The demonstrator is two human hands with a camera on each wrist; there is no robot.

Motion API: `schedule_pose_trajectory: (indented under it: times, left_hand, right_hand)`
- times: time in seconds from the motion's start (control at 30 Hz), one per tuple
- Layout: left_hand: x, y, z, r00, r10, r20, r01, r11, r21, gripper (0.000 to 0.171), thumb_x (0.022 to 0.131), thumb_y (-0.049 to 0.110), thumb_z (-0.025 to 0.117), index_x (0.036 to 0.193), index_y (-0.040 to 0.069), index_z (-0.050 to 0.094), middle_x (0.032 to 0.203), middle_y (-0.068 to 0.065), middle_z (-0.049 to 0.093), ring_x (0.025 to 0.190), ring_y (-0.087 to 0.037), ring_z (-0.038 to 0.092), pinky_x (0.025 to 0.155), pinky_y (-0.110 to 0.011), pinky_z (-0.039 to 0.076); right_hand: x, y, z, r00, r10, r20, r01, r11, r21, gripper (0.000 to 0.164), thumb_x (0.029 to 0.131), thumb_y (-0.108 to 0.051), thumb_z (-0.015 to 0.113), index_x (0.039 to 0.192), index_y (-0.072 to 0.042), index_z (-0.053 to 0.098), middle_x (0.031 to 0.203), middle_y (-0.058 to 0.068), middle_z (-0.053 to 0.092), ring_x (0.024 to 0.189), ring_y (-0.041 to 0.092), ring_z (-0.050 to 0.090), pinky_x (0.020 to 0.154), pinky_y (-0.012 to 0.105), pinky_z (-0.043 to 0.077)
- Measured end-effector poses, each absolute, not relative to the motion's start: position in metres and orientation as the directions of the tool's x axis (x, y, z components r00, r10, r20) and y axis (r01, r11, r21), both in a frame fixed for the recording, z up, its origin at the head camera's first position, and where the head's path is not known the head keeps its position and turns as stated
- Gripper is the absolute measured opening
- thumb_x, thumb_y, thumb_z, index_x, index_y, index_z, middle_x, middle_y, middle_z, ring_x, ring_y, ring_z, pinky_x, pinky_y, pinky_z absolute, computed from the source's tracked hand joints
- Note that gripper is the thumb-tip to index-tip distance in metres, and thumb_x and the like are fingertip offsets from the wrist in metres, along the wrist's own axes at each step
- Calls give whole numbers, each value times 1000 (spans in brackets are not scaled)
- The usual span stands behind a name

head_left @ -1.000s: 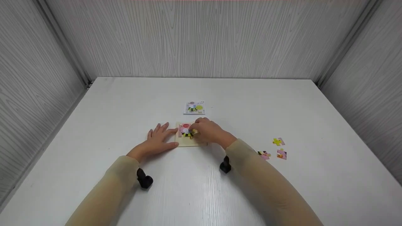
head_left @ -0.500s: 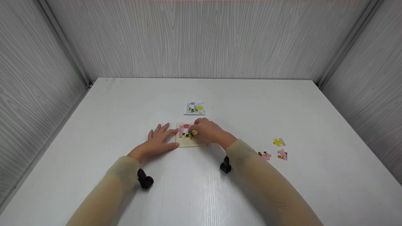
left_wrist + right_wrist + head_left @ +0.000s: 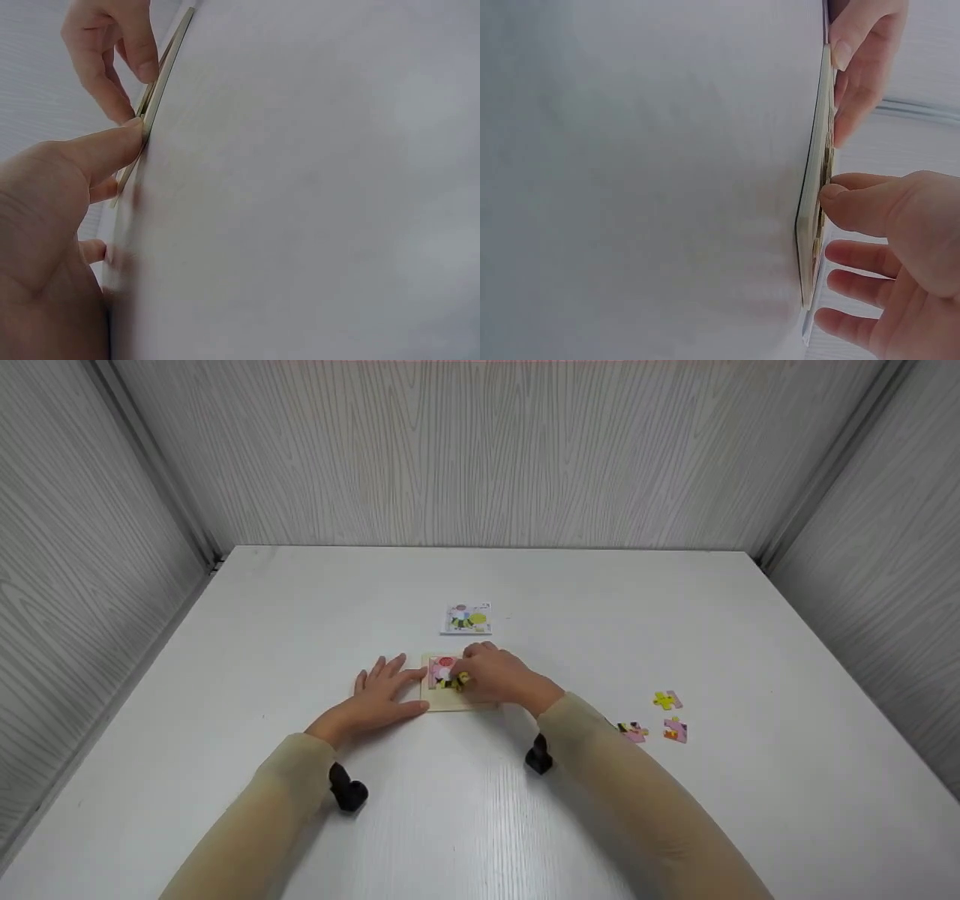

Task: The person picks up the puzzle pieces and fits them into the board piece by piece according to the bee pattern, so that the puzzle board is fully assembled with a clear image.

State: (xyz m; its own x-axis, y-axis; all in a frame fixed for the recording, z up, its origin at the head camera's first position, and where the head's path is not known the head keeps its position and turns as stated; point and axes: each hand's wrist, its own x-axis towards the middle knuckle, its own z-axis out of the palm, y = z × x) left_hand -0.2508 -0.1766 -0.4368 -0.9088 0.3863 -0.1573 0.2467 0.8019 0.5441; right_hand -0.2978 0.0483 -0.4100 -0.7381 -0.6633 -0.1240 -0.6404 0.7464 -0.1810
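A pale wooden puzzle tray (image 3: 450,703) lies flat on the white table, with part of a pink bee picture (image 3: 436,667) assembled at its upper left. My left hand (image 3: 379,697) rests beside it with spread fingers, thumb and index touching the tray's left edge. Over the tray's right side, my right hand (image 3: 499,675) pinches a yellow-and-black puzzle piece (image 3: 462,679) between thumb and index finger. In the right wrist view the thumb (image 3: 855,208) sits low against the tray's top; the other fingers are apart. My right hand hides the tray's upper right.
A square reference picture (image 3: 467,619) of the bee lies behind the tray. Loose puzzle pieces lie to the right: a yellow one (image 3: 665,700), a pink one (image 3: 676,730) and another (image 3: 634,732) beside my right sleeve. Grey wood-grain panels (image 3: 480,457) enclose the table.
The yellow-and-black piece under my right fingertips has shifted slightly toward the front of the tray. Both hands stay nearly in place, and the loose pieces have not moved.
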Motion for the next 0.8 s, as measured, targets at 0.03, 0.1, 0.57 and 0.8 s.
schedule_pose_trajectory:
  times: [0.03, 0.1, 0.57, 0.8]
  left_hand:
    - [-251, -177, -437, -909, 387, -155, 248, 800, 547, 68, 89, 51, 52, 146, 19, 32, 154, -15, 3, 138, -38, -10, 104, -59, -9]
    - [-251, -176, -437, -909, 387, -152, 248, 799, 548, 68, 89, 51, 52, 146, 19, 32, 154, -15, 4, 138, -38, -10, 104, -60, -9]
    - [-251, -176, -437, -909, 381, -170, 245, 818, 521, 70, 89, 54, 51, 146, 20, 31, 155, -15, 3, 138, -38, -10, 104, -60, -8]
    - [-252, -176, -436, -910, 382, -162, 249, 815, 523, 69, 89, 53, 51, 146, 19, 32, 154, -16, 4, 138, -39, -9, 104, -60, -8]
  right_hand:
    - [-298, 48, -410, -735, -667, -123, -646, 744, -170, 30, 90, -16, 61, 119, -21, 66, 126, 9, 53, 114, 25, 46, 96, 41, 39]
    - [-298, 48, -410, -732, -670, -126, -654, 742, -148, 29, 90, -17, 60, 118, -23, 66, 125, 9, 53, 113, 25, 46, 94, 41, 40]
    - [-299, 49, -408, -736, -664, -134, -647, 748, -150, 36, 90, -21, 62, 126, -23, 60, 130, 7, 50, 120, 24, 41, 102, 44, 34]
    - [-299, 50, -408, -715, -685, -135, -674, 728, -122, 35, 91, -24, 60, 126, -24, 60, 130, 6, 50, 122, 23, 40, 102, 47, 32]
